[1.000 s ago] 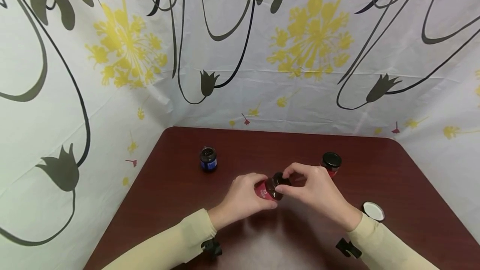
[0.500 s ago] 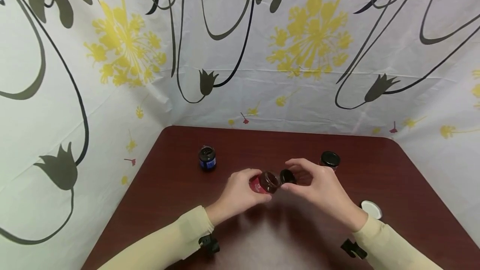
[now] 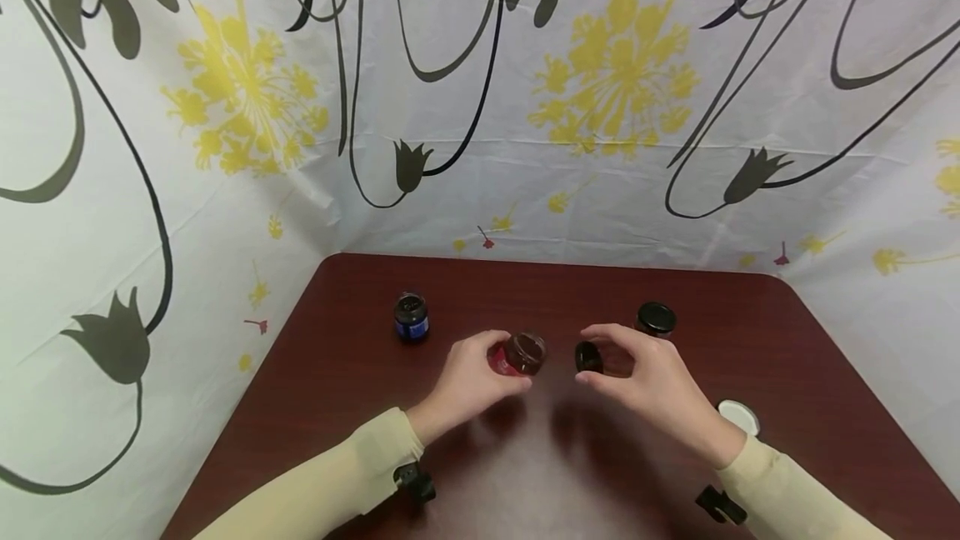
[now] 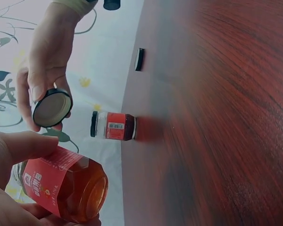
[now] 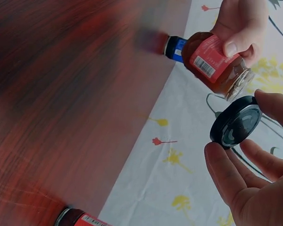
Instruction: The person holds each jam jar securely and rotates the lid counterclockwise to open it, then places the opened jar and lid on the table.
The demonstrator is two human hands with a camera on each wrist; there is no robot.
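My left hand [image 3: 468,377] grips an uncapped glass jar [image 4: 68,181] with a red label and amber contents, held tilted above the table. Its threaded mouth shows bare in the right wrist view. A short distance to the right, my right hand [image 3: 652,377] pinches a black lid [image 5: 237,122] by its rim between thumb and fingers. The lid's pale inner side faces the left wrist camera. Behind the right hand stands another red-labelled jar [image 4: 115,126] with its black lid on. At the back left is an open jar [image 3: 412,319] with a blue label.
A loose lid [image 3: 738,417] lies pale side up on the dark red table [image 3: 360,390], near my right wrist. Patterned white sheeting [image 3: 450,107] rises behind the table and along its sides. Each wrist carries a small black camera mount.
The black lid has come off the red-labelled jar. My left hand has drawn the jar left and my right hand has carried the lid right, leaving a gap between them.
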